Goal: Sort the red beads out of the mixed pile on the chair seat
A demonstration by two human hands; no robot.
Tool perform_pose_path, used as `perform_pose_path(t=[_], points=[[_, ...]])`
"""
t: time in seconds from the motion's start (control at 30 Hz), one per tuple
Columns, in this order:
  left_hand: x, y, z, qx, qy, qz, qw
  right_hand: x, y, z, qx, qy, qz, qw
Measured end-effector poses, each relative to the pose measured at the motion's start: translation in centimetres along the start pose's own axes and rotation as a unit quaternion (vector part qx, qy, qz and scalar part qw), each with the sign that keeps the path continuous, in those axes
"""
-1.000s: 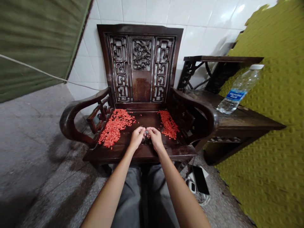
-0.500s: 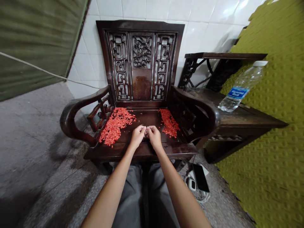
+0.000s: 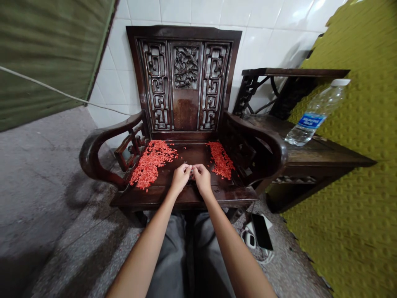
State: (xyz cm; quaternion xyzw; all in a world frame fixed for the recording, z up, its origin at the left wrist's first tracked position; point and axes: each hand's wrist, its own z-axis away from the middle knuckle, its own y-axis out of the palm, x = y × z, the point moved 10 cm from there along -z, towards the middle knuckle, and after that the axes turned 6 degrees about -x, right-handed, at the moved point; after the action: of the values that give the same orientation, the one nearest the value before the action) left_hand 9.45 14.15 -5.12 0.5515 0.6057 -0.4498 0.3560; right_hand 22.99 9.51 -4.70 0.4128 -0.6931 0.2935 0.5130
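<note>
A dark carved wooden chair (image 3: 186, 203) stands before me. On the left of its seat lies a large spread of small red pieces (image 3: 151, 163), and a smaller red pile (image 3: 221, 160) is on the right. Between them, over the front of the seat, my left hand (image 3: 181, 176) and my right hand (image 3: 201, 177) meet at the fingertips. Both are closed in a pinch. Whatever they hold is too small to make out. A few loose bits lie on the seat just beyond the fingers.
A clear bottle with a blue label (image 3: 312, 118) stands on a dark side table (image 3: 325, 155) at the right. A black phone (image 3: 262, 231) and a white cable lie on the floor. Curved armrests flank the seat. A green cloth hangs at upper left.
My hands remain together over the seat, with only a slight shift at the fingertips. The piles look the same.
</note>
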Motion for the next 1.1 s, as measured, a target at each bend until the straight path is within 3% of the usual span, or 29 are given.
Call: perform_pose_path(t=[0.3,0.67,1.1], points=[[0.26,0.23,-0.24,0.013,-0.002,0.029,0.999,-0.74,-0.02,-0.45,0.008,0.052,-0.081,0.995],[0.04,0.31,-0.21,0.016,-0.009,0.078,0.997,-1.12,-0.05,-0.69,0.014,0.049,-0.097,0.994],[0.87,0.1,-0.22,0.007,-0.069,0.157,0.985,-1.14,-0.16,-0.52,0.009,0.05,-0.1,0.994]])
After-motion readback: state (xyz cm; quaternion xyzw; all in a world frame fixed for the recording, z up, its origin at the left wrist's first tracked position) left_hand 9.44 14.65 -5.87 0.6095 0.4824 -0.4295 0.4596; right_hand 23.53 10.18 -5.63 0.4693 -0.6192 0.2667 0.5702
